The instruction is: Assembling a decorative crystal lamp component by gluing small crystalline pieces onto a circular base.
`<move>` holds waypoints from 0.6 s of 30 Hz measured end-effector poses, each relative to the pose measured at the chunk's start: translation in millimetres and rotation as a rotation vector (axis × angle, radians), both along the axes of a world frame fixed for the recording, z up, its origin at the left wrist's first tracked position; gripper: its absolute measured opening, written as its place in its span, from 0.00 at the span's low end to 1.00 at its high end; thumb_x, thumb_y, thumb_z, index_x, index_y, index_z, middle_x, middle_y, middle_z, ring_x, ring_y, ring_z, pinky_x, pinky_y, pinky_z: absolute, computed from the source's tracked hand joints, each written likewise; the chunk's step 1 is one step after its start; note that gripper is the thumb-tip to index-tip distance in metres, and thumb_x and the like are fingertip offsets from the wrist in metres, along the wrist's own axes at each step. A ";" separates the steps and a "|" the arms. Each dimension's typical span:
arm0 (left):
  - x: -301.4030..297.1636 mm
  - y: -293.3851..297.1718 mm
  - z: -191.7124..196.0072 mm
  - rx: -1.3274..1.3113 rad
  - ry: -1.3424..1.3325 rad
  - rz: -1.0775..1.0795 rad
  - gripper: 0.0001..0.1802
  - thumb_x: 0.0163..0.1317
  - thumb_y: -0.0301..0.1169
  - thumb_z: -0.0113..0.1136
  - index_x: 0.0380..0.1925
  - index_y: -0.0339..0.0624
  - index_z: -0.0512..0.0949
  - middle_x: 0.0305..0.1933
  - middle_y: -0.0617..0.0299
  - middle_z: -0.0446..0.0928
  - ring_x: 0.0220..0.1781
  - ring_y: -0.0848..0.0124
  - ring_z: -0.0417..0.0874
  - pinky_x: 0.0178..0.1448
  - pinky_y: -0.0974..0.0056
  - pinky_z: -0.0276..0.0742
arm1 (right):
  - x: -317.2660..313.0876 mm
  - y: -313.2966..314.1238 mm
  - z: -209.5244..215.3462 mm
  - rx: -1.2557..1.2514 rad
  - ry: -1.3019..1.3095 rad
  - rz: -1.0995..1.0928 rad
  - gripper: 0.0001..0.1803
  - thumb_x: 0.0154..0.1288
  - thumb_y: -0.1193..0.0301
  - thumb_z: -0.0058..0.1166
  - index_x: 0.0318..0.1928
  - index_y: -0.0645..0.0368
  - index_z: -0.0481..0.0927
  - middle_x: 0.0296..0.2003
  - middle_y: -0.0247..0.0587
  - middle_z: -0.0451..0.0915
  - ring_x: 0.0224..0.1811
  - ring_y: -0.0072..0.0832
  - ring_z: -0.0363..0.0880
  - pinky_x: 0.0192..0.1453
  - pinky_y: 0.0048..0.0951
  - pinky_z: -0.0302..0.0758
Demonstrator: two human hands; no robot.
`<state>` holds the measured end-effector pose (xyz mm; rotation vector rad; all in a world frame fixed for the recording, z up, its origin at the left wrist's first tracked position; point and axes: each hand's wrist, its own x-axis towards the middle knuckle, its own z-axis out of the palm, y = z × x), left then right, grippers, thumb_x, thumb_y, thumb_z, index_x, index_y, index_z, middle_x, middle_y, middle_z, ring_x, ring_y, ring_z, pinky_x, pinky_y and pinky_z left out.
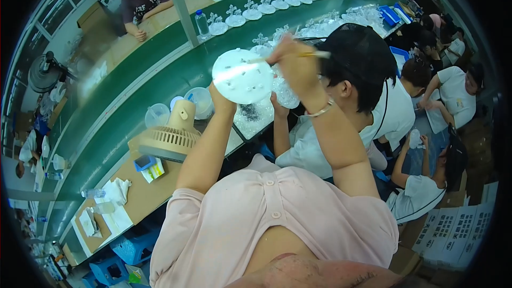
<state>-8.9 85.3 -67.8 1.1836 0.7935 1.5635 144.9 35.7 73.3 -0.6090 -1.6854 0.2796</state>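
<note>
In my left hand I hold up a round white disc by its lower left edge. Its broad face is tilted toward me and carries several small greyish marks or bumps. My right hand, smeared by motion, is closed around a thin yellow brush-like stick at the disc's upper right. The stick's pale end points over the disc; whether it touches cannot be made out. Just beyond my right hand, a co-worker's hand holds a clear, glassy piece.
A beige fan stands below my left forearm, beside plastic tubs. Past them runs a green conveyor with several clear ornaments on round bases and a bottle. A co-worker in a black cap sits close at right.
</note>
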 end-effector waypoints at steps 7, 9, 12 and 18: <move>10.5 -10.6 22.2 -0.245 -0.158 -0.012 0.18 0.59 0.28 0.52 0.50 0.35 0.69 0.48 0.58 0.74 0.47 0.67 0.77 0.49 0.65 0.74 | 6.2 -17.1 -6.8 -0.113 -0.028 -0.112 0.15 0.68 0.66 0.43 0.32 0.63 0.77 0.23 0.39 0.75 0.22 0.20 0.70 0.25 0.23 0.65; 0.2 -15.1 8.0 -0.337 -0.258 -0.036 0.17 0.56 0.23 0.54 0.47 0.38 0.72 0.42 0.61 0.76 0.42 0.70 0.77 0.44 0.66 0.73 | 3.8 -38.3 19.3 -0.081 -0.029 -0.143 0.10 0.64 0.69 0.48 0.39 0.62 0.77 0.28 0.43 0.78 0.28 0.26 0.76 0.32 0.25 0.73; -19.5 -29.8 -6.3 -0.632 -0.235 -0.140 0.17 0.56 0.23 0.55 0.47 0.45 0.72 0.41 0.64 0.75 0.39 0.71 0.76 0.42 0.65 0.72 | 3.1 -48.6 -1.7 -0.127 -0.420 -0.264 0.11 0.62 0.71 0.50 0.43 0.62 0.76 0.33 0.46 0.79 0.34 0.36 0.79 0.39 0.30 0.74; -55.3 -61.3 12.1 -0.864 -0.068 -0.258 0.14 0.56 0.26 0.58 0.43 0.46 0.72 0.37 0.65 0.74 0.39 0.71 0.75 0.41 0.62 0.73 | -5.7 -26.4 -84.8 -0.256 -0.400 -0.228 0.14 0.62 0.69 0.51 0.46 0.63 0.75 0.36 0.49 0.79 0.38 0.41 0.78 0.44 0.32 0.72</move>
